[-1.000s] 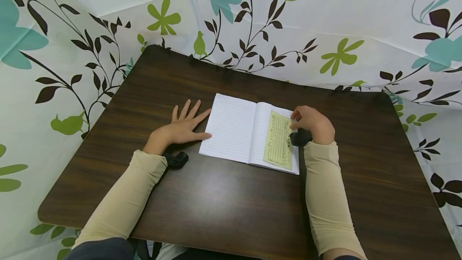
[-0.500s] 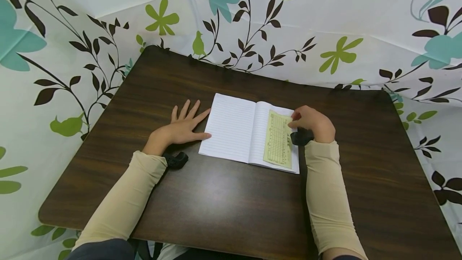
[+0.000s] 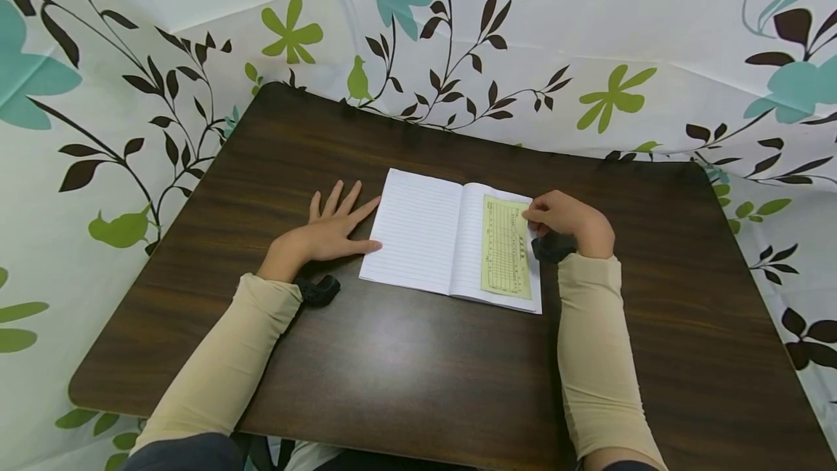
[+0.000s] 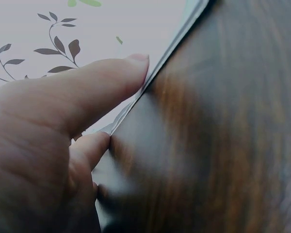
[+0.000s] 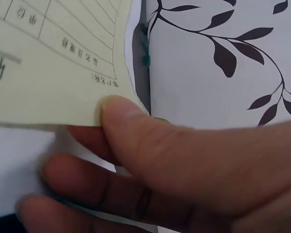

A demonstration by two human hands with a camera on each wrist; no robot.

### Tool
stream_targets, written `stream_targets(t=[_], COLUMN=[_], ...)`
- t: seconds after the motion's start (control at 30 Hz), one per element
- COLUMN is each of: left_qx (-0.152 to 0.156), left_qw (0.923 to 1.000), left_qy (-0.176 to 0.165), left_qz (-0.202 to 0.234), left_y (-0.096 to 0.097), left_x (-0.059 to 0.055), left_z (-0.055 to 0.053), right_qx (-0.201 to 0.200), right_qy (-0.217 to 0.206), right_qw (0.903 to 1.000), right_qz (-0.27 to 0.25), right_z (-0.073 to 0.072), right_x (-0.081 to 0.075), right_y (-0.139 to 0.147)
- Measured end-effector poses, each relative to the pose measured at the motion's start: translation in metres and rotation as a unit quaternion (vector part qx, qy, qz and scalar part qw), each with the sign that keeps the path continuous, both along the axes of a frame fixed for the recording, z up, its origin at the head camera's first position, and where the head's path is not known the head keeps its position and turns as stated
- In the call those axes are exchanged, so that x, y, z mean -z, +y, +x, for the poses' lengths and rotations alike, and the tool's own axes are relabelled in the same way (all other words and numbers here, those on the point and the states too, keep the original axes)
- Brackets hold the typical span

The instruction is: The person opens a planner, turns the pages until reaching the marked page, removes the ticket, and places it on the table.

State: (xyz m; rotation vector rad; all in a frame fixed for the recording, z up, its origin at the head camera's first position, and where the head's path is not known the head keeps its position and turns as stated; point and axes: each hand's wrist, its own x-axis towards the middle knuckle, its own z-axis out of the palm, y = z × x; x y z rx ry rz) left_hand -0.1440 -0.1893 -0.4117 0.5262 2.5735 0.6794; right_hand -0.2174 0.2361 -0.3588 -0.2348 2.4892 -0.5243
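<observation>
An open notebook [image 3: 418, 227] with lined white pages lies on the dark wooden table. Over its right page is a yellow printed form [image 3: 505, 253], a slip with a ruled grid. My right hand [image 3: 567, 220] pinches the slip's upper right corner between thumb and index finger; the right wrist view shows the thumb on top of the yellow form [image 5: 53, 92] and the other fingers curled below. Spread flat, my left hand [image 3: 327, 235] rests on the table, thumb and index finger touching the notebook's left edge. In the left wrist view, the thumb [image 4: 111, 80] meets that edge.
The brown table [image 3: 392, 369] has its near edge close to the person's lap. Behind and beside it hangs a white cloth [image 3: 490, 35] printed with leaves, birds and flowers. A black wrist strap mount [image 3: 319, 291] sits under the left wrist.
My right hand has shifted slightly right, and the yellow form has moved up a little and turned straighter on the page. The left hand and notebook stay in place.
</observation>
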Motion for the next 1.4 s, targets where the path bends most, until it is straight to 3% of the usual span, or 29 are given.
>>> stream_targets(t=[0.3, 0.6, 0.97, 1.4], left_qx=[-0.001, 0.003, 0.001, 0.001], left_qw=[1.0000, 0.9999, 1.0000, 0.9999], left_qy=[-0.001, 0.000, -0.004, -0.001], left_qz=[-0.008, -0.013, -0.009, -0.011], left_y=[0.000, 0.001, -0.001, 0.001], left_x=[0.002, 0.002, 0.002, 0.001], left_z=[-0.002, -0.003, -0.003, -0.002], right_qx=[-0.021, -0.022, 0.028, 0.107], right_qy=[-0.006, 0.003, -0.011, -0.011], right_qw=[0.9996, 0.9997, 0.9988, 0.9933], right_qz=[-0.020, 0.009, 0.039, 0.042], right_z=[0.002, 0.007, 0.015, 0.020], right_x=[-0.002, -0.010, -0.011, -0.010], right_y=[0.012, 0.035, 0.077, 0.099])
